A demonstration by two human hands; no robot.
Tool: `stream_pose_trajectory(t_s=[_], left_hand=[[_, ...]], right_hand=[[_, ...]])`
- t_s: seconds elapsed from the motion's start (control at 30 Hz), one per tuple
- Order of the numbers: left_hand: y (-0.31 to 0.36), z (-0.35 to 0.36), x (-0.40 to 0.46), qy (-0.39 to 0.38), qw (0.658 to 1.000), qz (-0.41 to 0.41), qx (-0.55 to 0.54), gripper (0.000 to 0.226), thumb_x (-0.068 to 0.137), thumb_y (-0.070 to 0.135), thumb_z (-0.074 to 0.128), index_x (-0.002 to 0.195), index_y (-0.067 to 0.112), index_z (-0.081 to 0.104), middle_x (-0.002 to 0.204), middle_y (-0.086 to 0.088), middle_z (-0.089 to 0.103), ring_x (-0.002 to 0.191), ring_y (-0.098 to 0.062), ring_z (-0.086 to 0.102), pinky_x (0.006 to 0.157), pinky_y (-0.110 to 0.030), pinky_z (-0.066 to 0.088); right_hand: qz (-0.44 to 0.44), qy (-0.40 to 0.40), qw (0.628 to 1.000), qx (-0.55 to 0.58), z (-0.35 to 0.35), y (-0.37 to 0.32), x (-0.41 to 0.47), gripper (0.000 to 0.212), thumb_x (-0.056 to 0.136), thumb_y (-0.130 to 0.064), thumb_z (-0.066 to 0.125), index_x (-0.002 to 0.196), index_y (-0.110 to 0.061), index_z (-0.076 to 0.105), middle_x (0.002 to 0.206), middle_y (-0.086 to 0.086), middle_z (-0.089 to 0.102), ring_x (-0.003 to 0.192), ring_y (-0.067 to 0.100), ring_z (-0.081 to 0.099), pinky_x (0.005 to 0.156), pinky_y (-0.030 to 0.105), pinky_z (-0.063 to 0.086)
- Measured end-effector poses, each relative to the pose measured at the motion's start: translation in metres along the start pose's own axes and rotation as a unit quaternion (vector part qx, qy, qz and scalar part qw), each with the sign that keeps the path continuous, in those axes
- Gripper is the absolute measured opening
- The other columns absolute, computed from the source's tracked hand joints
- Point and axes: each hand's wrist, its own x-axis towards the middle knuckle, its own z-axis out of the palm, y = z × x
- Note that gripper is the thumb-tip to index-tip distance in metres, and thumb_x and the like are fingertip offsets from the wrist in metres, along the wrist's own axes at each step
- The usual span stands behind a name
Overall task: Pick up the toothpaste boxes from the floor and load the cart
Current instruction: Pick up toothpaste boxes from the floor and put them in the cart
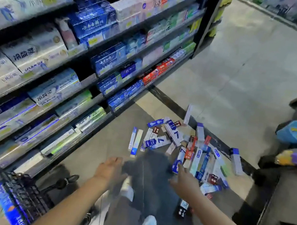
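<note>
Both bare arms reach forward and down toward the floor. The left hand (110,166) is spread, fingers loose, holding nothing, hovering above bare tile beside the person's dark trouser leg (146,172). The right hand (183,180) is also spread and holds nothing, its fingertips at the near edge of the scattered toothpaste boxes (186,147); motion blur hides whether they touch a box. The boxes, blue, white and red, lie in a loose heap on the floor, some overlapping, across a dark strip (168,104) in the tiles. Two narrow boxes (134,142) lie side by side, apart from the heap on its left. One dark box (182,208) lies alone nearer the person, under the right forearm. The black wire cart (19,195) sits at lower left, already holding blue boxes, close to the shelving (86,59), whose stocked rows run along the left. At the right edge stands a grey display unit (285,202) carrying colourful goods. Between shelving and unit the tiled aisle (249,60) stretches open ahead.
</note>
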Motion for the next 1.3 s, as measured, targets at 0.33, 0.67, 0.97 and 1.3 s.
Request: stream_pose_trajectory(t_s=[0.33,0.67,0.97,1.3], left_hand=[[-0.034,-0.009,0.160,-0.103,0.991,-0.075,-0.029,0.058,0.092,0.044,0.048,0.138,0.011,0.034,0.138,-0.012,0.045,0.126,-0.030,0.044,0.102,-0.037,0.040],[-0.054,0.068,0.338,-0.124,0.979,-0.129,-0.093,0.055,0.096,0.040,0.042,0.142,0.013,0.031,0.136,-0.004,0.047,0.126,-0.022,0.045,0.101,-0.031,0.040],[-0.099,0.204,0.511,-0.120,0.979,-0.147,-0.077,0.047,0.098,0.037,0.039,0.138,0.014,0.032,0.133,-0.004,0.049,0.123,-0.023,0.047,0.094,-0.033,0.043],[-0.125,0.310,0.664,0.049,0.963,-0.183,-0.193,0.031,0.085,0.031,0.056,0.108,0.011,0.051,0.108,-0.006,0.060,0.101,-0.027,0.057,0.078,-0.040,0.050]], right_hand=[[0.015,-0.104,0.993,0.059,-0.022,-0.017,0.161,0.070,0.095,-0.042,0.051,0.149,-0.013,0.018,0.148,0.012,0.036,0.128,0.028,0.046,0.102,0.034,0.039],[0.107,-0.185,0.959,0.184,0.054,-0.023,0.346,0.051,0.093,-0.037,0.053,0.134,-0.011,0.036,0.123,0.009,0.057,0.104,0.020,0.057,0.079,0.028,0.041],[0.101,-0.225,0.938,0.244,0.221,-0.058,0.512,0.043,0.091,-0.041,0.054,0.120,-0.015,0.037,0.116,0.004,0.060,0.111,0.026,0.056,0.087,0.031,0.044],[0.124,-0.177,0.910,0.353,0.363,-0.091,0.611,0.050,0.081,-0.022,0.067,0.120,-0.021,0.036,0.118,0.000,0.061,0.098,0.017,0.057,0.079,0.022,0.040]])
